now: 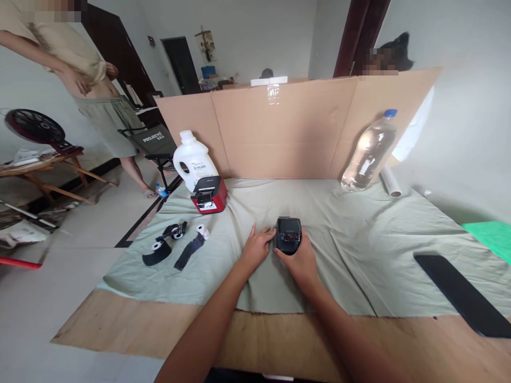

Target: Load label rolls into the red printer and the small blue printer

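A small black device [288, 234] sits on the pale green cloth [359, 239] near the middle of the table. My right hand [300, 260] wraps around its near right side and grips it. My left hand [257, 246] rests on the cloth at the device's left edge, fingertips touching it. A red and black label printer [209, 194] stands to the back left. Small white paper rolls with black strips [175, 243] lie left of my hands.
A white jug [193, 159] stands behind the red printer, a clear water bottle [369, 151] leans at the back right against a cardboard wall [279, 127]. A long black flat object [463, 292] lies at the right. A person stands at the far left by a folding chair.
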Available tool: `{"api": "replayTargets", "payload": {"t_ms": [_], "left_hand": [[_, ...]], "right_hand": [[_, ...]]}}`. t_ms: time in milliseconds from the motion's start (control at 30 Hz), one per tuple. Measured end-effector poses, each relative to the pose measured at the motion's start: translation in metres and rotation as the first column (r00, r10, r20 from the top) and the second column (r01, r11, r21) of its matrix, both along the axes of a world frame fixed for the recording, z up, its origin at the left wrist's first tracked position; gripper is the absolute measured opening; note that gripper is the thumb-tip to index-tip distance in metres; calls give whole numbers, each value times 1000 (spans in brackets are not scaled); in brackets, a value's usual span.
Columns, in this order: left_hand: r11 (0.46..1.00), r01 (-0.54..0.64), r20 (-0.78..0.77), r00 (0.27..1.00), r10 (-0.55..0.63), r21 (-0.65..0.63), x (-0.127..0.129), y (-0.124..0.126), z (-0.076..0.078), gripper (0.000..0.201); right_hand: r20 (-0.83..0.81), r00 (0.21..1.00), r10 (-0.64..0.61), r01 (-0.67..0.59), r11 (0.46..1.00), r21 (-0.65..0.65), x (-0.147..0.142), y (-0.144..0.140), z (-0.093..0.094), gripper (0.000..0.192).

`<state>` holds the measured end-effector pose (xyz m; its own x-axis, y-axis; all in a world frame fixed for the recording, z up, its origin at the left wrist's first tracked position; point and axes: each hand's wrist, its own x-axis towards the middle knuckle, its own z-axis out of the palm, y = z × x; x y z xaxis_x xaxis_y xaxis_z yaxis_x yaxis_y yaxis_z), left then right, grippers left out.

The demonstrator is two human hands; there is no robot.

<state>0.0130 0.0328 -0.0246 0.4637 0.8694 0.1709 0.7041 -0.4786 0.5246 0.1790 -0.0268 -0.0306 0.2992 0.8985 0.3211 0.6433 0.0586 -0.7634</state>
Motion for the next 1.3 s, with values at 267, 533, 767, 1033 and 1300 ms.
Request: {"api": "replayTargets", "payload": {"t_ms": [267, 533, 767, 1033, 1300], "left_hand": [[1000, 11, -24, 1000, -11, 14, 0, 0, 4, 64], [999, -14, -5, 1000, 14, 34, 1, -2, -1, 63], [999, -32, 76, 997, 33, -12, 0, -5, 0, 60], [999, -23, 151, 988, 26, -23, -2, -1, -7, 57], [1000, 9, 244, 970, -12, 14, -4, -2, -5, 57]], "right_hand": [[33, 999, 0, -2, 999, 51, 0, 3, -6, 94], [21, 999, 31, -31, 1000, -1, -2, -1, 4, 93], [4, 999, 33, -33, 999, 4, -2, -1, 4, 95], [9, 1000, 25, -25, 999, -24, -1, 1, 1, 100], [65, 998, -7, 8, 1000, -13, -2, 3, -2, 103]]}}
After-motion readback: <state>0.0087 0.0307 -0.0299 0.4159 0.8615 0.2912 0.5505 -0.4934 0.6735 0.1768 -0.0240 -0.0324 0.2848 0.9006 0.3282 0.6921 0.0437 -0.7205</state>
